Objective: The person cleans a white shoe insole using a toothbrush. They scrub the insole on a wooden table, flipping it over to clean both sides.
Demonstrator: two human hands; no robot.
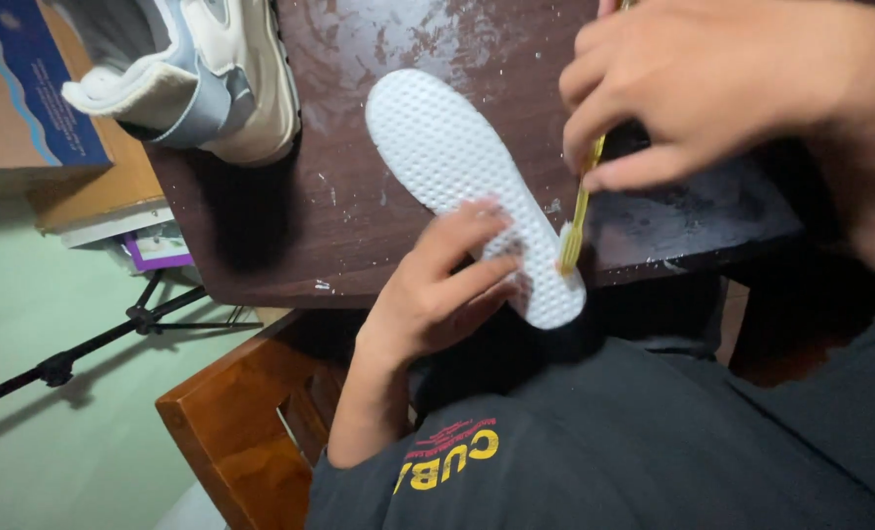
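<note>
Dark wooden table (pixel 359 211), streaked with white residue, carries a white shoe (pixel 202 74) at the far left. My left hand (pixel 437 290) presses flat, fingers spread, on a white insole (pixel 467 177) overhanging the near edge. My right hand (pixel 712 88) pinches a yellow toothbrush (pixel 577 211), bristles touching the insole.

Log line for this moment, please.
left hand: pins white insole | right hand: holds yellow toothbrush, bristles on insole | table: wet

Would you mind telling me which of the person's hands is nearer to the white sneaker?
Left. The left hand presses on the white insole, below and right of the sneaker; the right hand, holding the yellow toothbrush, is farther right.
</note>
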